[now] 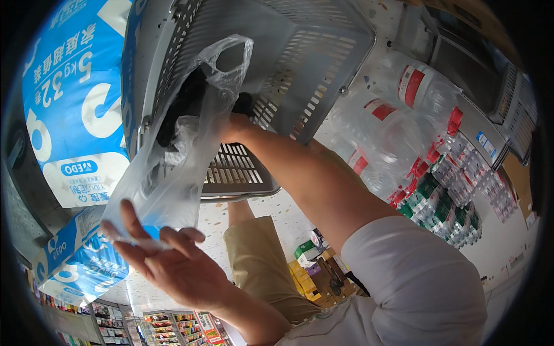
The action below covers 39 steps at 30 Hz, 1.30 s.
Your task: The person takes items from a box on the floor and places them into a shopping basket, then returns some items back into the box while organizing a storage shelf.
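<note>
A clear plastic bag (222,101) with a looped handle hangs across a grey shopping basket (300,75) in front of me. Dark items (187,101) show in and behind the bag, too blurred to name. My right hand (235,128) reaches into the basket beside the bag, its fingers hidden behind the film. At the bag's lower left end is my left hand (176,268), palm up with fingers spread and bent, some fingertips against or behind the film. Nothing firm is gripped in it.
Big blue and white packages (75,115) stand at the left. Large clear water jugs (386,127) with red handles and wrapped bottle packs (444,202) stand at the right. Boxes (309,271) lie on the floor behind me. Stocked shelves (167,327) line the lower edge.
</note>
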### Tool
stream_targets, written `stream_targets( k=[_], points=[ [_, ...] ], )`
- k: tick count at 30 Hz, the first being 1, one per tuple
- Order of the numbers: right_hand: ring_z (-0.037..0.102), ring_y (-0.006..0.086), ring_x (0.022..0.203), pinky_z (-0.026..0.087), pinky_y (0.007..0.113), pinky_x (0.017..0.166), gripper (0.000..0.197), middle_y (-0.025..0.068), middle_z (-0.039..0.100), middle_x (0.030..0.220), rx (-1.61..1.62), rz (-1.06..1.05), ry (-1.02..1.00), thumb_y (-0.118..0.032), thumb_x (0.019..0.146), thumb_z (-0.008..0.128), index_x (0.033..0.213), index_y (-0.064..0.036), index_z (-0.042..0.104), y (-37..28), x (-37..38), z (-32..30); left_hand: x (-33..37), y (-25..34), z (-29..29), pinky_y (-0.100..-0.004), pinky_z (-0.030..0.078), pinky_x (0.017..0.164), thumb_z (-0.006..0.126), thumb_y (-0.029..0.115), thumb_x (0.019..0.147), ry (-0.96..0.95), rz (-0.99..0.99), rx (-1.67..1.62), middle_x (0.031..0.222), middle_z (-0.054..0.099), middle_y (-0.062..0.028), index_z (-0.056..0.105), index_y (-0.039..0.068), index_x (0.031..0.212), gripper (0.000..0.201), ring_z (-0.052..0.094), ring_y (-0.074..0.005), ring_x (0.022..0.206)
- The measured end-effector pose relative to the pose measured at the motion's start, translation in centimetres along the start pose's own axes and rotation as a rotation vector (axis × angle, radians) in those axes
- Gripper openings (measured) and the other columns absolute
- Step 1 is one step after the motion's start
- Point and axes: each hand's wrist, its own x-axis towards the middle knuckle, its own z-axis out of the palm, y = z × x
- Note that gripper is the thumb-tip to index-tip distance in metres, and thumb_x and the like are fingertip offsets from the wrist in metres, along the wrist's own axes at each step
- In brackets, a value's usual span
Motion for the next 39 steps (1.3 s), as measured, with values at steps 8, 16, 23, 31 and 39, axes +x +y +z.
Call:
stream_targets(
  k=[8,16,23,31,39],
  points=[
    [0.061,0.0223,0.080,0.049,0.033,0.070,0.022,0.0072,0.066,0.087,0.132,-0.243,-0.157,-0.018,0.062,0.070,0.082,-0.0110,0.062,2.8,1.3,2.6,0.1,-1.1,0.5,-0.0192,0.044,0.049,0.037,0.018,0.100,0.095,-0.077,0.129,0.144,0.037,-0.0173,0.017,0.008,0.147,0.052,0.042,-0.0054,0.053],
    [0.054,0.0100,0.079,0.044,0.025,0.070,0.024,0.0008,0.059,0.085,0.707,-0.071,-0.324,-0.003,0.066,0.063,0.090,-0.0061,0.060,-5.4,-14.8,-17.3,-0.5,-1.7,-0.8,-0.0206,0.047,0.049,0.034,0.024,0.102,0.062,-0.055,0.183,0.148,0.029,-0.0195,0.019,0.008,0.147,0.050,0.045,-0.0055,0.053],
    [0.061,0.0197,0.091,0.048,0.030,0.079,0.024,0.0065,0.063,0.093,0.577,-0.750,0.378,-0.004,0.073,0.068,0.096,-0.0029,0.061,-13.3,-12.6,-16.0,-1.0,-1.8,0.4,-0.0174,0.043,0.045,0.036,0.028,0.101,-0.024,-0.031,0.153,0.148,0.027,-0.0196,0.017,0.008,0.147,0.054,0.040,-0.0048,0.050],
    [0.065,0.0230,0.081,0.051,0.032,0.071,0.011,0.0106,0.067,0.085,0.249,-0.122,0.206,-0.010,0.077,0.064,0.083,-0.0013,0.063,-6.4,-13.0,-19.7,-1.2,0.6,-0.5,-0.0152,0.033,0.042,0.047,0.027,0.093,0.097,0.153,-0.002,0.153,0.019,-0.0156,0.013,0.009,0.148,0.067,0.035,-0.0053,0.055],
    [0.048,0.0287,0.120,0.039,0.040,0.099,0.071,0.0084,0.053,0.129,-0.605,-0.131,-0.090,-0.044,0.061,0.079,0.121,-0.0125,0.057,-0.8,-3.9,-10.5,-1.2,1.5,-1.4,-0.0165,0.034,0.047,0.040,0.025,0.095,0.003,0.264,-0.011,0.154,0.017,-0.0144,0.025,0.009,0.147,0.056,0.034,-0.0091,0.057]
  ],
)
